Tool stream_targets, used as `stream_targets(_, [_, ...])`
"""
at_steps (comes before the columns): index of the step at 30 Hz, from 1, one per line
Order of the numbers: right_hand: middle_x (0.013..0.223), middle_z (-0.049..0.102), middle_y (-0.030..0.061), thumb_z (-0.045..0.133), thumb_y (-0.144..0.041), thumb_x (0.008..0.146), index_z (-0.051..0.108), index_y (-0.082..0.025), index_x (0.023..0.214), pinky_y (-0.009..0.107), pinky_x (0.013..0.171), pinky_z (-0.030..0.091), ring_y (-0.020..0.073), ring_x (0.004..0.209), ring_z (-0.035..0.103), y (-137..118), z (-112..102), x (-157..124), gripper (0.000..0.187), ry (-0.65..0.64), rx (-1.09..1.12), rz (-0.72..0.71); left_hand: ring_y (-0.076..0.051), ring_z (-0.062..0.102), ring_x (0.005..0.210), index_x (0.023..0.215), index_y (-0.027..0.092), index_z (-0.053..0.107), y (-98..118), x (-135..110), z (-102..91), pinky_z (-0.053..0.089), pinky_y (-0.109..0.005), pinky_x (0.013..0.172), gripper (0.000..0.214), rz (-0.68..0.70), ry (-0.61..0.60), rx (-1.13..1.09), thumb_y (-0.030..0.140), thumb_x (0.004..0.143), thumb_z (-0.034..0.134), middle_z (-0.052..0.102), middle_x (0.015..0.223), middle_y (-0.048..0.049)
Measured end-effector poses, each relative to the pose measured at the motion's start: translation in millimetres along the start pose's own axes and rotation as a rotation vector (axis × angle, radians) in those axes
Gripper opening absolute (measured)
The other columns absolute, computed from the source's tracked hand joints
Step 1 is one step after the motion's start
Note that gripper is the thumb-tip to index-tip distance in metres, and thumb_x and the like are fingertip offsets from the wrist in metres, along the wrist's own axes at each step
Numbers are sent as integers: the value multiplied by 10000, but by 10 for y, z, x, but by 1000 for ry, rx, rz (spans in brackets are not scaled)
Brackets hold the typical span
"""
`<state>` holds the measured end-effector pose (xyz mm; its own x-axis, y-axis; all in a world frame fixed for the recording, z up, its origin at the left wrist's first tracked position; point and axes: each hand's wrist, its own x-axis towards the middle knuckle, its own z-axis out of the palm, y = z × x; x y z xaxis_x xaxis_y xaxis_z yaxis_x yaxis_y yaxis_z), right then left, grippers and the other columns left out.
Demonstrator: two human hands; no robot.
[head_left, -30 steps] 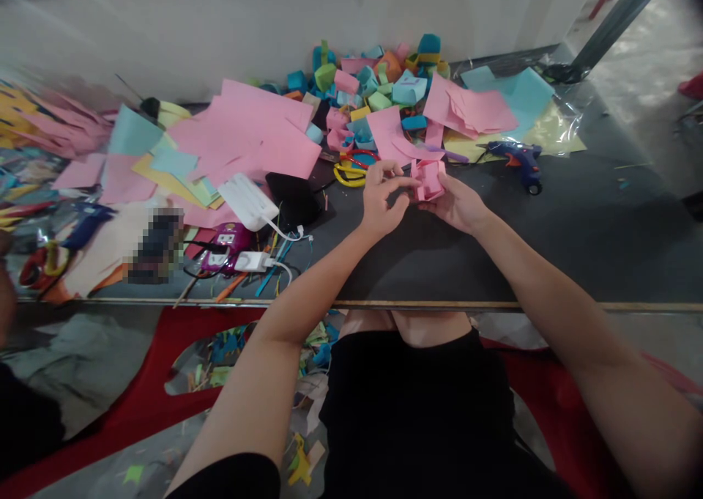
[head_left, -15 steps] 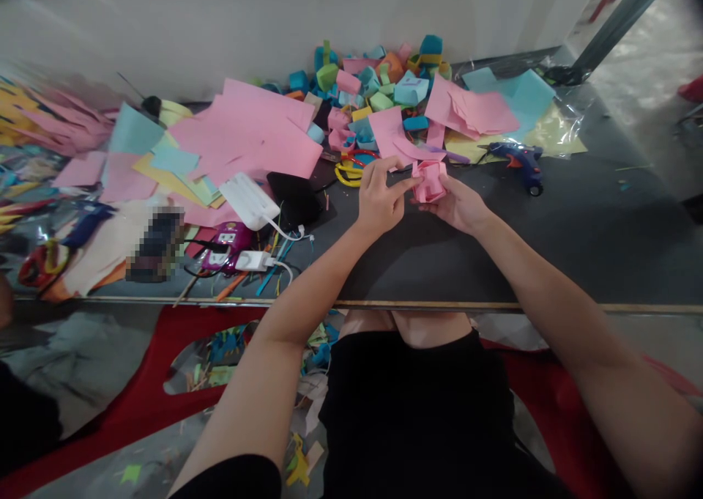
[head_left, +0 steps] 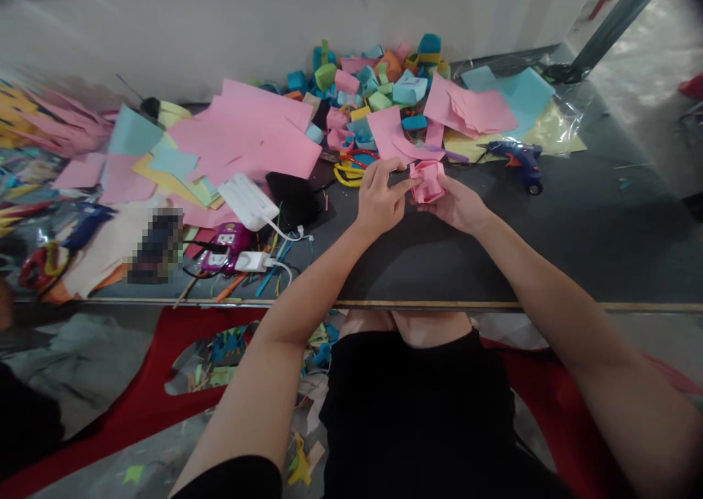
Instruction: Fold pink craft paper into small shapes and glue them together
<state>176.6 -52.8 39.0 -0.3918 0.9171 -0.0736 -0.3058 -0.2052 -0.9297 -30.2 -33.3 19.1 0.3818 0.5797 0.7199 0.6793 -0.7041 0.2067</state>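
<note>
A small pink paper box [head_left: 431, 176] with folded sides faces up above the table. My right hand [head_left: 461, 204] is closed around its right side, with the thumb at the rim and fingers underneath. From the left, my left hand [head_left: 381, 200] reaches one outstretched fingertip into the box's opening; its other fingers are bent and apart, and no grip shows. Just behind the hands lie a curved pink paper piece [head_left: 398, 136] and scissors [head_left: 348, 175] with yellow and red handles.
A blue glue gun [head_left: 521, 163] lies to the right. Small coloured paper boxes [head_left: 378, 81] are heaped against the wall. Pink sheets [head_left: 258, 129], a white power bank [head_left: 248, 201] and a purple power strip [head_left: 226, 244] with cables sit left. The table's front edge [head_left: 417, 305] crosses below my forearms.
Hardly anything differs. The pink box is turned very slightly in my right hand, and my left fingertip stays at its opening.
</note>
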Motion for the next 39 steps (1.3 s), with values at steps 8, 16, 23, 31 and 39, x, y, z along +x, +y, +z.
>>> stream_targets(8, [1059,783,82,618,-528,982,679,-248,1117,472,926,633,266,1034,751,1,23,5,317,28,1,8,-305,613,1292,1246,260,739,-11,-29,21,424,-549,1178,340,-1,51,19,230,1026,481,666,1316,-121])
stream_targets(16, [1063,792,80,648,-467,977,696,-236,1128,461,918,641,245,971,752,-2,32,-12,280,41,30,-3,-304,624,1283,1256,269,739,12,-9,-3,445,-548,1166,330,-9,28,12,289,1045,487,671,1312,-122])
stream_targets(23, [1048,799,69,643,-529,974,692,-245,1111,435,901,653,244,986,763,-22,41,-15,319,22,16,-5,-302,630,1265,1208,266,752,2,-9,-7,446,-552,1160,299,-2,-5,1,301,1047,503,667,1289,-126])
stream_targets(31, [1057,795,75,635,-572,967,698,-254,1114,471,939,632,275,1065,757,-24,37,-21,356,44,-17,8,-287,633,1255,1181,277,737,-23,-28,25,458,-537,1153,275,21,-13,-15,316,1060,493,670,1272,-109])
stream_targets(39, [1040,798,69,639,-602,952,700,-254,1098,453,948,618,267,1062,753,-11,12,3,382,42,-28,5,-252,641,1231,1154,278,736,-63,-70,83,451,-513,1163,308,110,26,19,268,1073,440,682,1205,-88])
